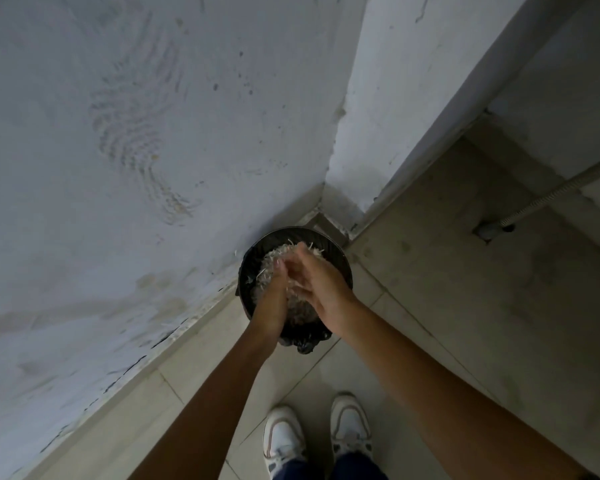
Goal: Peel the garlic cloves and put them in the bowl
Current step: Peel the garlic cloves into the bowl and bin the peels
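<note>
My hands cover the middle of the bin [340, 258], so I can only see part of what lies in it: a pale heap of skins [274, 258] showing at the upper edge and again between my wrists. Whether any clove sits among them I cannot tell; the heap is too fine and blurred. No bowl or clove shows anywhere in the frame. My legs are cut off at the bottom edge, with only my white shoes [283, 434] and a strip of dark trouser showing.

Both arms reach up from the bottom of the frame and meet at centre, over the bin. My left hand [274, 292] stands edge-on, fingers straight and pointing toward the upper part of the frame, palm turned toward the other hand. My right hand [321, 282] comes in from the right and lies across it, fingers lightly bent, fingertips reaching the top of the heap. The palms seem to touch or nearly touch. Neither grip looks clenched; both look loose, but what passes between the palms is hidden, so I cannot tell if a scrap is caught there.

The skins lie directly under and beyond my fingers, inside the black liner [305, 341], whose knot hangs over the lower rim. The bin stands on the tiled floor [447, 271] in the corner, against the wall [118, 133] that fills the upper left.
</note>
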